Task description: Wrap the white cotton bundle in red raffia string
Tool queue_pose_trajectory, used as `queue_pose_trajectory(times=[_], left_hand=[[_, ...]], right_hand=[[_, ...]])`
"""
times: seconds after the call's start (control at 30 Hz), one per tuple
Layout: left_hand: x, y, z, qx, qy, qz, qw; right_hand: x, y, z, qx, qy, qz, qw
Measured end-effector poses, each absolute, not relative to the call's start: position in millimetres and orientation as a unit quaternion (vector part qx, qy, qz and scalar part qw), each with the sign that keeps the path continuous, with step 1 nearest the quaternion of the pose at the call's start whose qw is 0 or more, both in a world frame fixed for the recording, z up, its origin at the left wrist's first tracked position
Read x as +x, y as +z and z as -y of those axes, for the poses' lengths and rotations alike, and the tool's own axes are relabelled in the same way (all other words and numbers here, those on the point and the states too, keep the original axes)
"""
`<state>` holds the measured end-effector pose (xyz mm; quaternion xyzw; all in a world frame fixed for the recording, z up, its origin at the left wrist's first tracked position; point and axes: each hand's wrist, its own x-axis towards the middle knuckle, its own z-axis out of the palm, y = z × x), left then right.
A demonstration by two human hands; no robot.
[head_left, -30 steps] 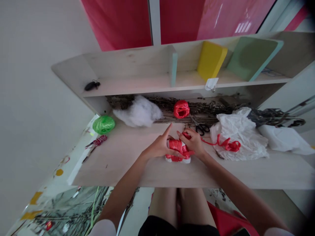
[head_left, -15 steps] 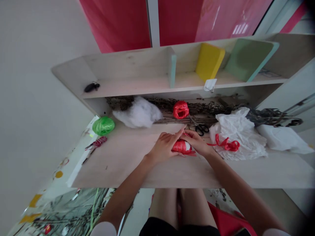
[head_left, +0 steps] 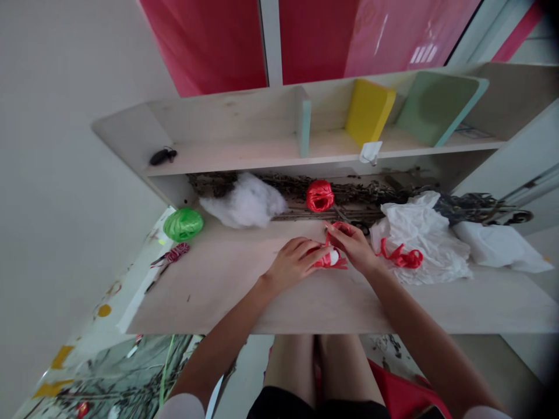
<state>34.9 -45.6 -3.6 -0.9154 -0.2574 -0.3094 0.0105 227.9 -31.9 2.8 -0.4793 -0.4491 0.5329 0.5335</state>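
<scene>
My left hand (head_left: 297,260) is closed over a small white bundle wrapped in red plastic ribbon (head_left: 325,259), resting on the desk. Its white end and a frayed red edge show at the right; the rest is under my fingers. My right hand (head_left: 351,244) pinches a strand of the red ribbon (head_left: 327,237) just above the bundle. From beside that hand, the loose tail of red ribbon (head_left: 408,257) runs to the right and lies bunched on crumpled white plastic (head_left: 430,233). Behind my hands sit a red ribbon roll (head_left: 320,196) and scissors (head_left: 360,227), partly hidden by my right hand.
White stuffing (head_left: 248,201) lies at the back, before dried stalks (head_left: 297,189). Toward the left are a green ribbon roll (head_left: 183,224) and a red-and-white cord bundle (head_left: 177,252). A shelf (head_left: 236,154) with a yellow divider (head_left: 369,110) overhangs the desk's back.
My right hand has lifted slightly away from the bundle, drawing the ribbon strand up. My left hand has flattened down over the bundle, and the two hands are farther apart.
</scene>
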Motion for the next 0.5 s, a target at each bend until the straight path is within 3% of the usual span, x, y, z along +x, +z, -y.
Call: queue_pose_trajectory(times=[0.13,0.3,0.5], left_hand=[[36.4,0.7,47.6,-0.898,-0.341,0.267,-0.075],[38.9,8.8,44.7,-0.795,-0.453,0.270,-0.299],[34.3,9.2,32.3,-0.679,-0.487,0.312,-0.453]], right_hand=[[229.5,-1.2,28.0,-0.482,0.508,0.444,0.559],[233.1,-2.4,25.7,-0.468,0.446,0.495,0.581],[234.8,3.3,31.9,-0.449,0.452,0.541,0.550]])
